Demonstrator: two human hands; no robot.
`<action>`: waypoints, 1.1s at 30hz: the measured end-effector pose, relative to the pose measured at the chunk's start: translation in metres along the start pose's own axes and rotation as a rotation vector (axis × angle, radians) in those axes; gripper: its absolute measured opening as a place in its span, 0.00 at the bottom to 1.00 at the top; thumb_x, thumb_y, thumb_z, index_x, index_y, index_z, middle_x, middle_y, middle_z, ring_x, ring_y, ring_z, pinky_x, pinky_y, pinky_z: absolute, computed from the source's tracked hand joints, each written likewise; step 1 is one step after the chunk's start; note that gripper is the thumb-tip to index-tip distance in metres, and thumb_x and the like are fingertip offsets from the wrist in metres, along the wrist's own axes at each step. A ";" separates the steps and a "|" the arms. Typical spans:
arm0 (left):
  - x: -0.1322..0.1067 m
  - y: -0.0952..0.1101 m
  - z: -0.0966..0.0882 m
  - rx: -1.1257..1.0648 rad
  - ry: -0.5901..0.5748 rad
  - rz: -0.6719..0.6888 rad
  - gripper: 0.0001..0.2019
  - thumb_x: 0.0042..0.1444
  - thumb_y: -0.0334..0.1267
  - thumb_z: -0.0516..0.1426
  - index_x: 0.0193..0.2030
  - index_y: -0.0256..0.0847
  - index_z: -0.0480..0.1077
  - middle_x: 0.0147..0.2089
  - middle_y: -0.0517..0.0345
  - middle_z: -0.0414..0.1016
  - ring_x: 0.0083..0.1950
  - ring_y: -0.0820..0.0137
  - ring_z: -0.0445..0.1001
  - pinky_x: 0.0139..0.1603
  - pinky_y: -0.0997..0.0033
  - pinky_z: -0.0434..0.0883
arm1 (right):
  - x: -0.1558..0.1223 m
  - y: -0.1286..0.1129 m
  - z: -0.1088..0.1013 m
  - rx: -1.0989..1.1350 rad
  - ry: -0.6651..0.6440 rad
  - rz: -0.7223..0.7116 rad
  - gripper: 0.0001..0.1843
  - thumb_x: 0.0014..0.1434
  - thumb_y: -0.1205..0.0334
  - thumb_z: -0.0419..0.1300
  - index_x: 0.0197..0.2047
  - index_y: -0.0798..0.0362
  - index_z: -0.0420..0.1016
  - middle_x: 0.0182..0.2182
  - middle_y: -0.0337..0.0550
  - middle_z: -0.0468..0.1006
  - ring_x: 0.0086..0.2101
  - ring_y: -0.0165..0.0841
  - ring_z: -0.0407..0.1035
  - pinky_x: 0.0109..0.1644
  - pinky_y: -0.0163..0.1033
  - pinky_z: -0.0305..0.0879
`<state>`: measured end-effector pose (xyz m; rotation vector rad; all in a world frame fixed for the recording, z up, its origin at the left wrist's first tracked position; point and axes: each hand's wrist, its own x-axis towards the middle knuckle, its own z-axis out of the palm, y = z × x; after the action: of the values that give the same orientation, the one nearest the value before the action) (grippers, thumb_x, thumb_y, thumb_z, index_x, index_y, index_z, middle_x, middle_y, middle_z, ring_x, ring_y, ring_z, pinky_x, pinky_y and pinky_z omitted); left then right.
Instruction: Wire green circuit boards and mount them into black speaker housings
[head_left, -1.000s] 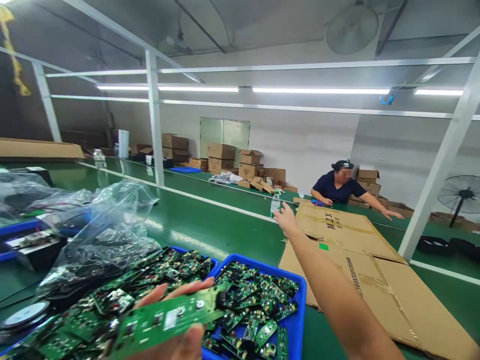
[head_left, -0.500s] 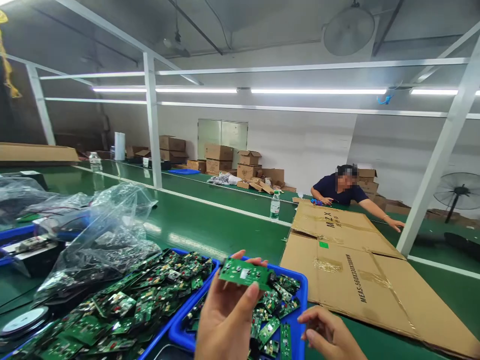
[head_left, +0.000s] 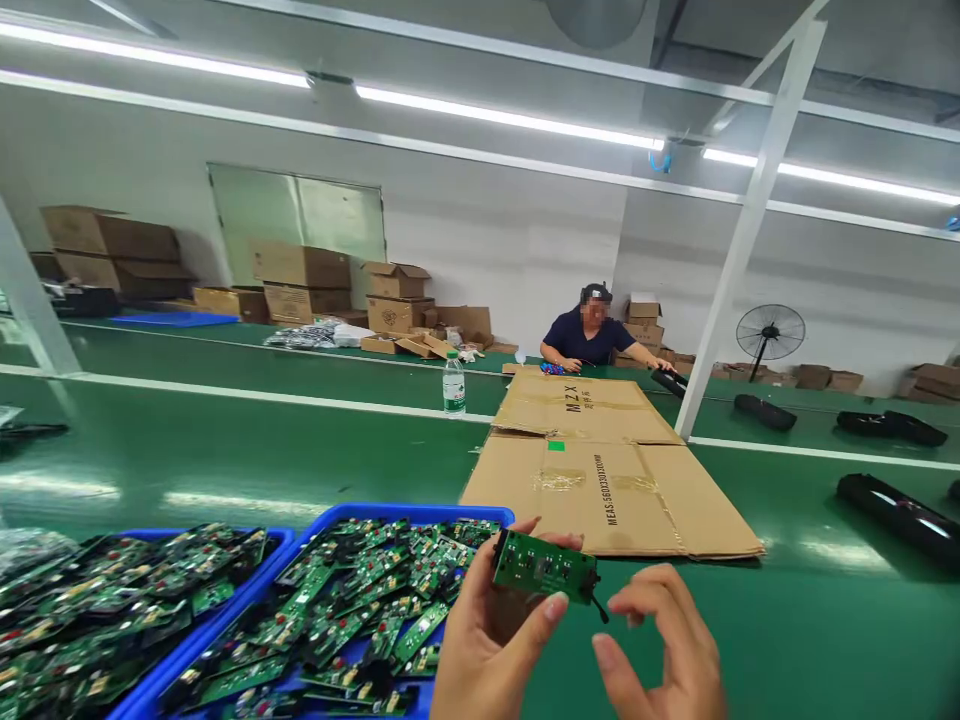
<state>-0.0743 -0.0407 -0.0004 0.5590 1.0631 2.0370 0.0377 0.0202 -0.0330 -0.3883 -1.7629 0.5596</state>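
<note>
So I've got a green circuit board (head_left: 544, 568) pinched in my left hand (head_left: 484, 645), thumb along the near edge and fingers curled behind it, face tipped up toward me. A short black lead (head_left: 601, 606) pokes off its right end, and my right hand (head_left: 667, 640) is just beside that, thumb and fingers spread apart with nothing in them. Can't tell if a fingertip is brushing the lead. Left of my left hand there's a blue tray (head_left: 420, 513) full of similar boards (head_left: 360, 600), with a second loaded tray (head_left: 281, 541) further left. Past both hands, flattened cardboard (head_left: 652, 500) lies on the green worktop (head_left: 795, 640), and a water bottle (head_left: 454, 385) stands beyond my left hand.
</note>
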 end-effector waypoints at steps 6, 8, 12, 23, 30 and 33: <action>0.003 -0.004 0.000 0.001 0.013 -0.038 0.34 0.34 0.37 0.71 0.49 0.44 0.62 0.42 0.55 0.77 0.45 0.73 0.77 0.43 0.89 0.78 | 0.009 0.011 -0.016 0.027 -0.139 -0.017 0.07 0.66 0.67 0.51 0.34 0.51 0.63 0.29 0.37 0.62 0.31 0.31 0.59 0.33 0.34 0.56; 0.005 -0.003 0.002 0.008 0.017 -0.087 0.35 0.35 0.37 0.70 0.51 0.43 0.63 0.44 0.52 0.77 0.45 0.72 0.77 0.40 0.88 0.78 | 0.012 0.011 -0.019 -0.005 -0.180 -0.022 0.07 0.66 0.67 0.50 0.34 0.51 0.62 0.30 0.37 0.63 0.31 0.31 0.59 0.34 0.35 0.57; 0.009 0.002 0.007 0.015 -0.026 -0.231 0.35 0.40 0.35 0.67 0.56 0.44 0.60 0.46 0.50 0.75 0.42 0.70 0.78 0.35 0.84 0.79 | 0.021 0.011 -0.026 -0.063 -0.249 -0.090 0.08 0.67 0.67 0.49 0.34 0.52 0.61 0.29 0.37 0.63 0.31 0.30 0.59 0.34 0.34 0.57; 0.014 0.003 0.004 0.071 -0.137 -0.399 0.19 0.41 0.36 0.66 0.42 0.38 0.70 0.43 0.49 0.77 0.39 0.71 0.78 0.32 0.85 0.77 | 0.024 0.010 -0.033 -0.121 -0.330 -0.147 0.10 0.71 0.66 0.44 0.35 0.53 0.59 0.31 0.39 0.64 0.32 0.31 0.60 0.38 0.37 0.57; 0.014 0.000 0.001 0.002 -0.119 -0.506 0.22 0.39 0.36 0.68 0.43 0.40 0.68 0.35 0.53 0.78 0.30 0.73 0.77 0.29 0.82 0.77 | 0.028 0.004 -0.035 -0.073 -0.386 -0.183 0.10 0.71 0.66 0.44 0.35 0.53 0.59 0.31 0.39 0.64 0.33 0.31 0.60 0.38 0.37 0.58; 0.015 0.000 -0.001 0.013 -0.152 -0.542 0.23 0.40 0.36 0.67 0.45 0.40 0.67 0.32 0.54 0.77 0.30 0.73 0.77 0.28 0.82 0.76 | 0.027 0.006 -0.037 -0.082 -0.435 -0.224 0.11 0.71 0.67 0.43 0.35 0.53 0.59 0.31 0.40 0.64 0.32 0.31 0.60 0.39 0.40 0.57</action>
<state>-0.0841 -0.0297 -0.0006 0.3729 1.0057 1.4925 0.0658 0.0460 -0.0071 -0.1244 -2.2190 0.4321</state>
